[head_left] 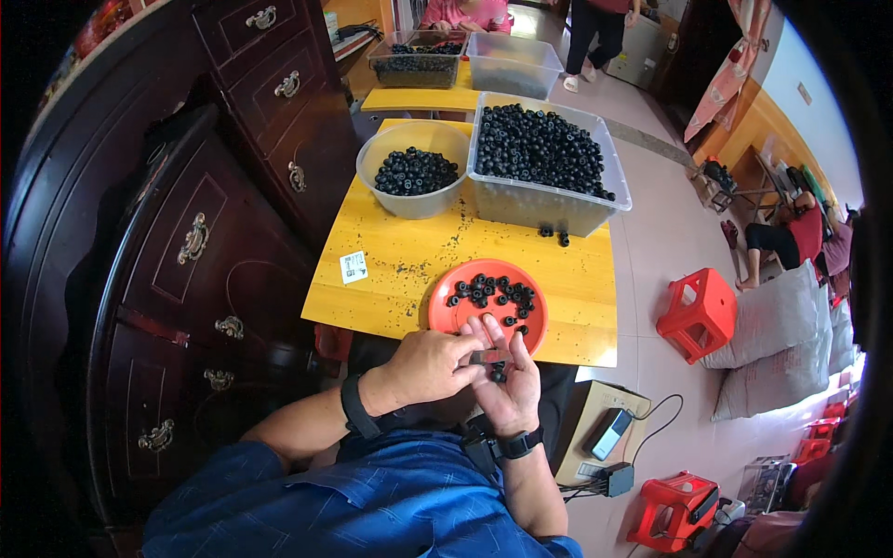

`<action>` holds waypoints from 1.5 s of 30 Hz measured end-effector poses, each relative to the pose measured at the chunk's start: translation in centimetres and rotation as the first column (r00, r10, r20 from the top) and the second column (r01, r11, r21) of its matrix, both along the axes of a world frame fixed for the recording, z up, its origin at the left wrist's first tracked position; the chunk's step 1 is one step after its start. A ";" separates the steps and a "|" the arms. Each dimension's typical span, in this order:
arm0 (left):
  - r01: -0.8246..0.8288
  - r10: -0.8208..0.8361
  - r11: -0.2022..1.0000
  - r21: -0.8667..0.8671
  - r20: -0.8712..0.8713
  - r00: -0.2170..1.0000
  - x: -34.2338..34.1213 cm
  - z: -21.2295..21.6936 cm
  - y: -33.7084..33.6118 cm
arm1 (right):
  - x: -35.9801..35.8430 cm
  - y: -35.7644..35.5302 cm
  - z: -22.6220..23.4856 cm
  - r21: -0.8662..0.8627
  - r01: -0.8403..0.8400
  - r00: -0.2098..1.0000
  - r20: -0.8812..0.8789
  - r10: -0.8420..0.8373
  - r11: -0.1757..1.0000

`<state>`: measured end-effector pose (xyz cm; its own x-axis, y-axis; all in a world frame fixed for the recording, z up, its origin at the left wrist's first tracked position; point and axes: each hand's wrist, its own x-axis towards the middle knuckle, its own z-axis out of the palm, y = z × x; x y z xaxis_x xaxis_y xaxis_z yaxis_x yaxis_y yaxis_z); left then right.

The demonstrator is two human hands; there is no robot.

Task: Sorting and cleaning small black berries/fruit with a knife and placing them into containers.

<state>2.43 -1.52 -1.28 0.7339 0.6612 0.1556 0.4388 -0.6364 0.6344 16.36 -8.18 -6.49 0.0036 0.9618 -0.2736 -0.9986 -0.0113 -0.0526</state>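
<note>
Flat tool (490, 356), pinched in left hand (425, 370), points rightward, long axis crossing outspread right hand (511, 400).

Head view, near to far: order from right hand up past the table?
Right hand → red plate → big clear bin of black pieces → second clear bin → seated person in pink.
</note>
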 end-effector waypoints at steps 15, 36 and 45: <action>0.068 0.114 0.922 -0.382 0.435 0.893 -0.6 -0.2 -0.1 | -0.1 -1.0 0.4 0.033 -0.235 0.971 0.062 0.232 0.972; -0.050 0.085 0.995 -0.090 0.450 0.889 -1.3 0.3 0.4 | -0.6 -0.9 0.0 0.128 -0.113 0.964 0.254 0.077 0.985; 0.059 -0.061 0.998 0.017 0.158 0.986 -2.0 1.3 2.1 | -0.7 -0.8 -0.4 0.104 -0.131 0.954 0.285 0.097 0.986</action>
